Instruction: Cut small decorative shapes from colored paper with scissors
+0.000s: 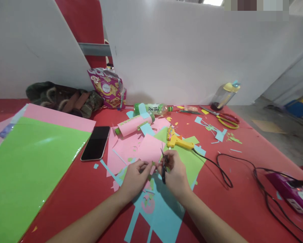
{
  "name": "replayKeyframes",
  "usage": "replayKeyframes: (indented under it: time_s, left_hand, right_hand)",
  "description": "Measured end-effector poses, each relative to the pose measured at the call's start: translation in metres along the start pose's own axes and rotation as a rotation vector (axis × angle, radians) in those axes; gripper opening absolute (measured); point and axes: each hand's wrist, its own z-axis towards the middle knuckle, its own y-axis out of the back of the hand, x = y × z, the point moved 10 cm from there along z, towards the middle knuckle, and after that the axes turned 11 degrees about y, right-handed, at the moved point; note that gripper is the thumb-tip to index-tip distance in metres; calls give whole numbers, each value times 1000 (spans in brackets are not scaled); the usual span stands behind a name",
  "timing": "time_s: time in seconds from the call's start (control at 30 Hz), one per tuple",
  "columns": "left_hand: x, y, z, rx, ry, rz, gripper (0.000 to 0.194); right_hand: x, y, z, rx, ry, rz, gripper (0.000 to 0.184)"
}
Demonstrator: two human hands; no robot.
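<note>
My right hand grips small black-handled scissors, their blades pointing up and away from me. Close beside it, my left hand is closed in a pinch on a small green piece of paper. A sheet of pink paper lies just beyond the fingertips. Under both hands are light blue paper, green paper and loose paper scraps. A yellow glue gun rests on the paper past my right hand.
A phone and green sheets lie left. Behind are a paper-wrapped roll, a green bottle, a snack bag, larger scissors and a clear bottle. Black cords run to a purple power strip.
</note>
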Motion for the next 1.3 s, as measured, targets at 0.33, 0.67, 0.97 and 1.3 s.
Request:
replayKeyframes:
  time_s: [0.33, 0.67, 0.97, 1.3]
  left_hand:
    - [9, 18, 11, -24, 145, -452, 26]
    - [-5, 31, 10, -57, 90, -400, 23]
    - [-20, 25, 3, -4, -11, -220, 23]
    - [-18, 21, 1, 11, 38, -310, 21]
  right_hand:
    - [-10, -26, -9, 149, -323, 389, 25]
    - [-11, -48, -27, 394, -412, 345, 19]
    - [-8, -50, -27, 445, -379, 290, 21]
    - [-11, -53, -27, 449, -393, 301, 27]
